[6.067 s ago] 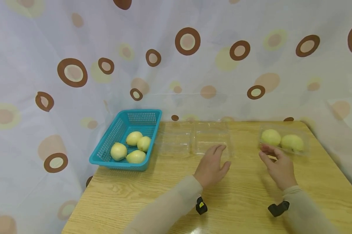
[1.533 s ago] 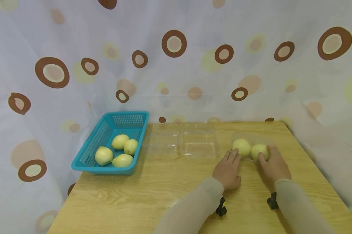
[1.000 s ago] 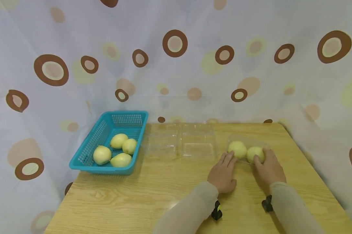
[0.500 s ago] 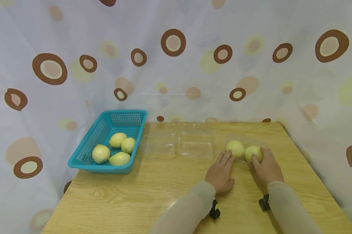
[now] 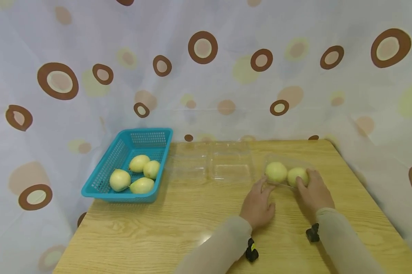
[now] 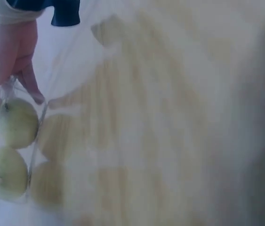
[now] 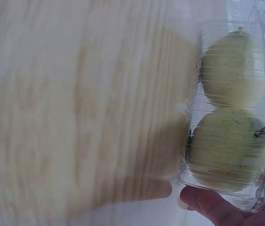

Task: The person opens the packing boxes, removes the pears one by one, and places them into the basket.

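A clear plastic fruit box (image 5: 289, 159) with two yellow-green pears (image 5: 276, 172) in it sits on the right part of the table. My right hand (image 5: 316, 191) grips its right end, thumb on the near side; the left wrist view shows this hand (image 6: 11, 61) around the box end. My left hand (image 5: 258, 203) is at the box's near left corner, fingers extended and loosely bent. Whether its fingertips touch the plastic I cannot tell. In the right wrist view the ribbed box wall (image 7: 196, 94) covers both pears (image 7: 228, 148).
A blue basket (image 5: 121, 195) holding several pears (image 5: 120, 180) stands at the table's left. Two more clear boxes, one on the left (image 5: 188, 163) and one on the right (image 5: 231, 169), lie with lids up along the back edge. A patterned curtain (image 5: 206, 87) hangs behind the wooden table (image 5: 158, 236).
Compared with six seconds ago, the box of pears has moved left and my right hand now grips it. My left hand has moved right to the box; lately its fingers have bent slightly.
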The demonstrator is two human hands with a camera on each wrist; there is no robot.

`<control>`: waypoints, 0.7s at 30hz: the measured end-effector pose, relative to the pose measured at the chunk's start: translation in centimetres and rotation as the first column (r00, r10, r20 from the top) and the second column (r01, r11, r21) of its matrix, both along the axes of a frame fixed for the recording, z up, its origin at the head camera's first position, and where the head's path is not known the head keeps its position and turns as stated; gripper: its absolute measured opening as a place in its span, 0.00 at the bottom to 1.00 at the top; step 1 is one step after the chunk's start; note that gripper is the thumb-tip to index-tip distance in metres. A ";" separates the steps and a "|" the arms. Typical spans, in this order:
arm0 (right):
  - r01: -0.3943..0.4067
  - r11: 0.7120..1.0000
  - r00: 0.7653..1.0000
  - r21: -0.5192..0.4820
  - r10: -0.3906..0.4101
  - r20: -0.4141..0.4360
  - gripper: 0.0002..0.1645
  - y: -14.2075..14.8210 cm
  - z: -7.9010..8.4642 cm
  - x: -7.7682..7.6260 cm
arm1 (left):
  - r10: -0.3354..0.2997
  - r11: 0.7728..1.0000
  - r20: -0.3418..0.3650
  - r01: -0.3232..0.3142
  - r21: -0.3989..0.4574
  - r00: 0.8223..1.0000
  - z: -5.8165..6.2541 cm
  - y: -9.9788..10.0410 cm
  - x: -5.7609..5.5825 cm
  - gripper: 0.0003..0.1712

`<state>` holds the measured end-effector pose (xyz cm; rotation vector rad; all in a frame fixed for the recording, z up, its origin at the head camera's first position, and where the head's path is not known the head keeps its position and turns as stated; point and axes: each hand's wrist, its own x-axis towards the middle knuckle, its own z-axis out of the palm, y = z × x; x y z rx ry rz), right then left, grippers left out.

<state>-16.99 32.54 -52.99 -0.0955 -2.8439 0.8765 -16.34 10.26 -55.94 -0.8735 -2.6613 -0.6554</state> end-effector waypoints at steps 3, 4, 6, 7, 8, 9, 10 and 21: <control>-0.005 1.000 1.000 -0.001 0.005 0.008 0.45 0.2 0.1 0.0 | -0.019 0.978 0.144 -0.012 0.210 0.989 0.0 0.4 0.8 0.20; -0.008 1.000 1.000 -0.003 0.008 0.008 0.45 0.2 0.2 0.0 | -0.043 0.958 0.213 -0.020 0.285 0.976 -0.1 0.6 0.9 0.18; -0.012 1.000 1.000 -0.007 0.012 0.005 0.45 0.2 0.4 0.2 | -0.095 0.903 0.362 -0.072 0.423 0.927 -0.4 1.2 1.2 0.16; -0.018 1.000 1.000 -0.010 0.018 0.003 0.45 0.3 0.5 0.3 | -0.115 0.872 0.430 -0.116 0.476 0.896 -0.5 1.5 1.3 0.15; -0.022 1.000 1.000 -0.021 0.022 0.008 0.44 0.3 0.7 0.5 | -0.133 0.839 0.492 -0.166 0.518 0.861 -0.6 1.9 1.2 0.14; -0.023 0.999 1.000 -0.029 0.024 0.006 0.44 0.4 0.9 0.6 | -0.152 0.807 0.540 -0.211 0.552 0.828 -0.8 2.3 1.2 0.13; -0.024 0.999 1.000 -0.034 0.025 0.006 0.44 0.4 1.0 0.8 | -0.175 0.769 0.586 -0.261 0.583 0.791 -0.8 2.8 1.1 0.12; 0.040 0.996 0.948 0.082 -0.012 -0.318 0.15 1.6 1.1 2.6 | -0.348 0.432 0.758 -0.623 0.652 0.552 0.3 6.1 -0.3 0.06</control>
